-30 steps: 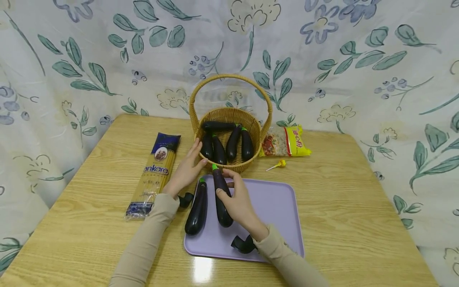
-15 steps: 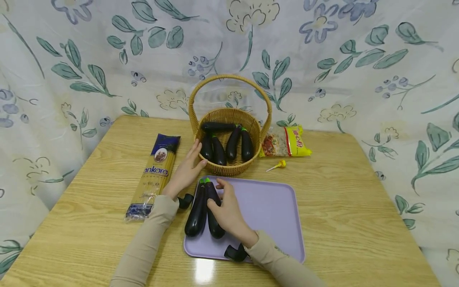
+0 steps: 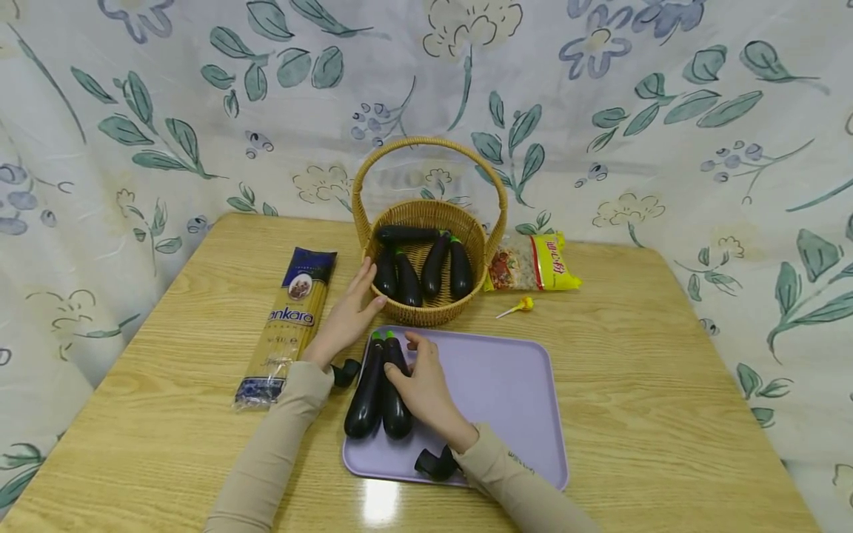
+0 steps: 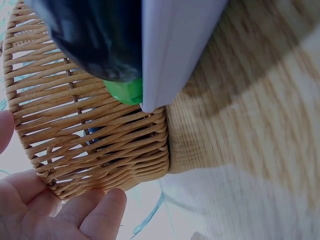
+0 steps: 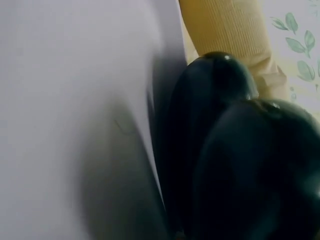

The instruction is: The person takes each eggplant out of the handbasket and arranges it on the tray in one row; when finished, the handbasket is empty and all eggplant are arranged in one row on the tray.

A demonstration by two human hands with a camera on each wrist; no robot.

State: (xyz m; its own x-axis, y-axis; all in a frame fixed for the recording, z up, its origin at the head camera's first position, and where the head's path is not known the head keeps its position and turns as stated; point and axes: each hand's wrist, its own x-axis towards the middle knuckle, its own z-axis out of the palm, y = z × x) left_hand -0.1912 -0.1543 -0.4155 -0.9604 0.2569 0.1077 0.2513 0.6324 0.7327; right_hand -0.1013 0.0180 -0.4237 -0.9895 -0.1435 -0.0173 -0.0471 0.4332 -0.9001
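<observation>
With its fingers extended, the left hand (image 3: 348, 317) touched the wicker basket (image 3: 429, 317), while the right hand (image 3: 425, 383) gripped an eggplant (image 3: 397, 416) near the lilac tray (image 3: 496, 400)'s left edge.

Table (image 3: 640, 355), light wood grain. Directly on it: wicker basket (image 3: 426, 316) toward back middle, lilac tray (image 3: 493, 400) just in front, pasta pack (image 3: 283, 329) slanted at left, yellow-ended food bag (image 3: 533, 264) just right of basket, yellow lollipop (image 3: 526, 303) near bag.
</observation>
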